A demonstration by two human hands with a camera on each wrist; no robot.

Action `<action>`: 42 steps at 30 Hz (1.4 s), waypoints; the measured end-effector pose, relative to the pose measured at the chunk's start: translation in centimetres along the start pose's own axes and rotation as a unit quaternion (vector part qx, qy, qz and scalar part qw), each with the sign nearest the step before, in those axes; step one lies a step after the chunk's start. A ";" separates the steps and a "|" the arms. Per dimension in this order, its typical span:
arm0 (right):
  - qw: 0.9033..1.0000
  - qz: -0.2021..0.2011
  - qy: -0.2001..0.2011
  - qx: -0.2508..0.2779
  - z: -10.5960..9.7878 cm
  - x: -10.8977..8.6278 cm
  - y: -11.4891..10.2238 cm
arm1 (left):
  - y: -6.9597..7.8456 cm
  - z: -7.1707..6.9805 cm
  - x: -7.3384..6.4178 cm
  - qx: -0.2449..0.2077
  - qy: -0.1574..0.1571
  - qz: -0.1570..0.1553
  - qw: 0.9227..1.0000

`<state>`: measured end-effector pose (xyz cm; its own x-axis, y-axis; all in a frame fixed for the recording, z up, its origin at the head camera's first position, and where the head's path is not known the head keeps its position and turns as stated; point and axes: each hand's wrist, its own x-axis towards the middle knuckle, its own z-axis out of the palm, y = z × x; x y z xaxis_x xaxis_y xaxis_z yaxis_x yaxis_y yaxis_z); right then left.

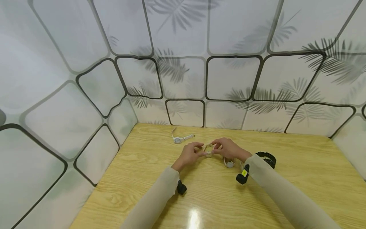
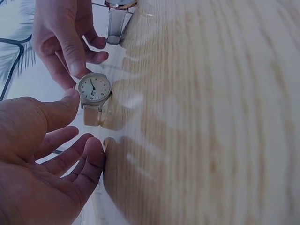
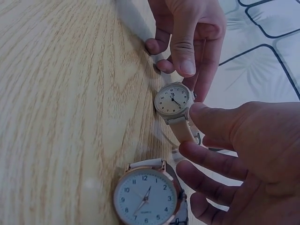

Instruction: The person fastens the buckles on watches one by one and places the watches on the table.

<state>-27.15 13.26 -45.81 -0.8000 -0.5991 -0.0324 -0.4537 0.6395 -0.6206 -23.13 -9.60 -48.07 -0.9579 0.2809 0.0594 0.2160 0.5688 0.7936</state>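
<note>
A small wristwatch (image 1: 208,154) with a pale round dial and a cream strap stands on the table between both hands, its strap forming a loop behind the dial. My left hand (image 1: 190,154) pinches it from the left, with the thumb by the case. From the other side my right hand (image 1: 228,149) grips it between thumb and index finger. Part of each index finger is hidden behind the watch in the wrist views. A larger rose-gold watch (image 3: 146,197) with a white dial stands close beside the right hand.
A white watch (image 1: 177,140) lies unfastened toward the back left of the wooden table (image 1: 217,197). To the right, a black watch (image 1: 268,159) is partly covered by the right sleeve. Patterned walls (image 1: 183,79) border the table behind and at the sides.
</note>
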 end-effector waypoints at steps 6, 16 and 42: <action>1.000 0.005 0.004 -0.001 -0.1 0.0 -0.4 | 0.2 -0.3 -0.4 -0.003 0.008 0.006 1.000; 0.999 0.017 0.048 -0.020 0.0 0.0 -1.1 | 0.0 -1.3 -0.8 0.037 0.125 0.062 0.990; 0.995 -0.011 0.085 0.044 2.3 1.9 -4.2 | -1.5 -4.3 -1.2 0.166 0.301 -0.093 0.934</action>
<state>-25.87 8.33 -45.10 -0.8482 -0.5182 0.1098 -0.4419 0.5779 -0.6861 -23.12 -14.09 -46.79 -0.8957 -0.2753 0.3491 -0.0128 0.8008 0.5987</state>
